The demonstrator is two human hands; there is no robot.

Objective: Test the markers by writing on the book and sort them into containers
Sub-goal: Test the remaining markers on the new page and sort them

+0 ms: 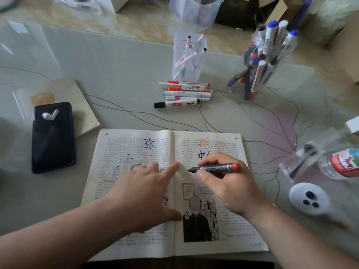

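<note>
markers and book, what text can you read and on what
"WHITEBOARD": orange marker in the loose pile.
"记号笔": white marker just behind it.
"风": handwritten in orange on the book, right page.
"中": handwritten in black below that.
Too small or blurred: book print, black-capped marker label, bottle label, held marker in the right hand.

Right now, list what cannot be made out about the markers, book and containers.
Head view only.
Book: print under the left hand is hidden.
Marker in right hand: tip contact too small to tell.
Jar at right: blurred.
Far tub: cut by top edge.
</note>
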